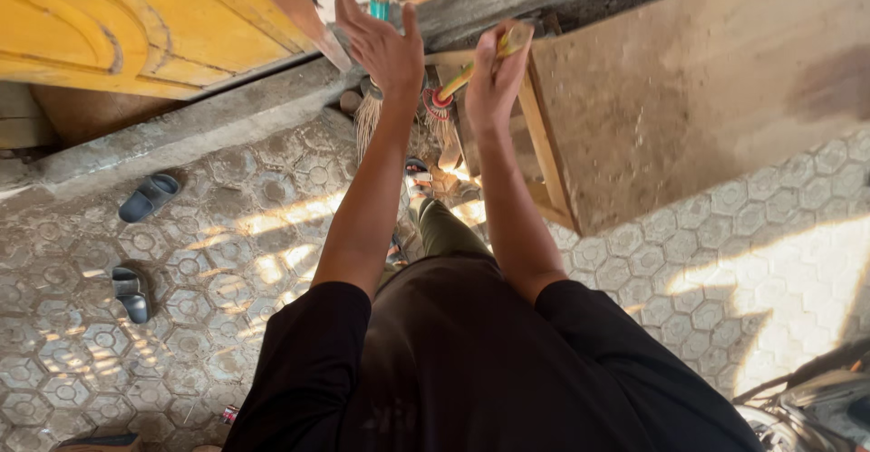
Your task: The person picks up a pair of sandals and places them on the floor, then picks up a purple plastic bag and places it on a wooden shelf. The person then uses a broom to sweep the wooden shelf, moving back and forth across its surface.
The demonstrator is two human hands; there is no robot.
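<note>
I look down my own body in a black shirt at a paved yard. My right hand (494,76) grips the yellow handle of a straw broom (442,107), whose red binding and bristles hang below the fist. My left hand (381,39) is raised with fingers spread, palm against or just beside a second broom (368,116) that has a teal band and pale bristles pointing down. Whether that hand touches it is unclear. Both hands are up near the corner of a wooden table (689,80).
A worn wooden table top fills the upper right, its frame leg (548,153) beside my right arm. A yellow door panel (136,17) stands at upper left above a concrete step (181,135). Two dark sandals (148,196) (132,292) lie on hexagon paving.
</note>
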